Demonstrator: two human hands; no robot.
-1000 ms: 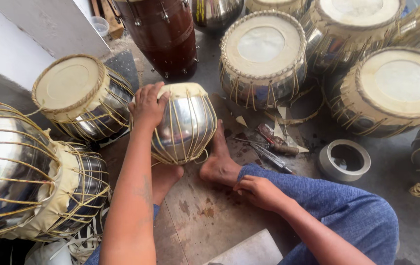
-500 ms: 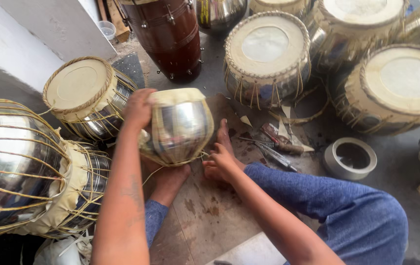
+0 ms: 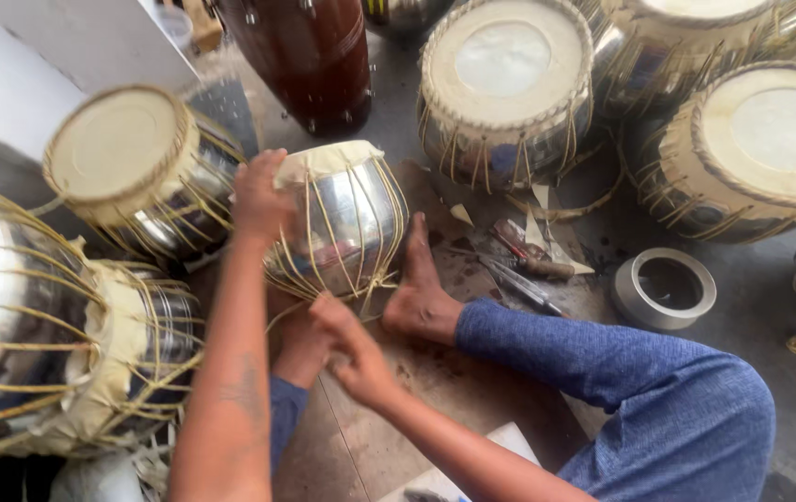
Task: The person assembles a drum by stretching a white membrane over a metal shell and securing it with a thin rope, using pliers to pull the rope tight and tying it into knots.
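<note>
Between both feet, the metal drum [image 3: 342, 228] sits under left-hand fingers [image 3: 263, 181]

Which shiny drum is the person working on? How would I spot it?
Find the tall dark brown wooden drum at the top. Just below it, between the person's bare feet, sits a small shiny metal drum laced with yellowish cord. Unlike its neighbours, the left hand grips it, and the right hand reaches beneath it.

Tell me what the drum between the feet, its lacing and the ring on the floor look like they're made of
The drum body held by the left hand looks like polished metal, since it mirrors its surroundings. Its lacing appears to be pale yellow hide or cord strips; which one is unclear. The ring on the floor seems to be dull grey metal with a matte sheen.
</note>
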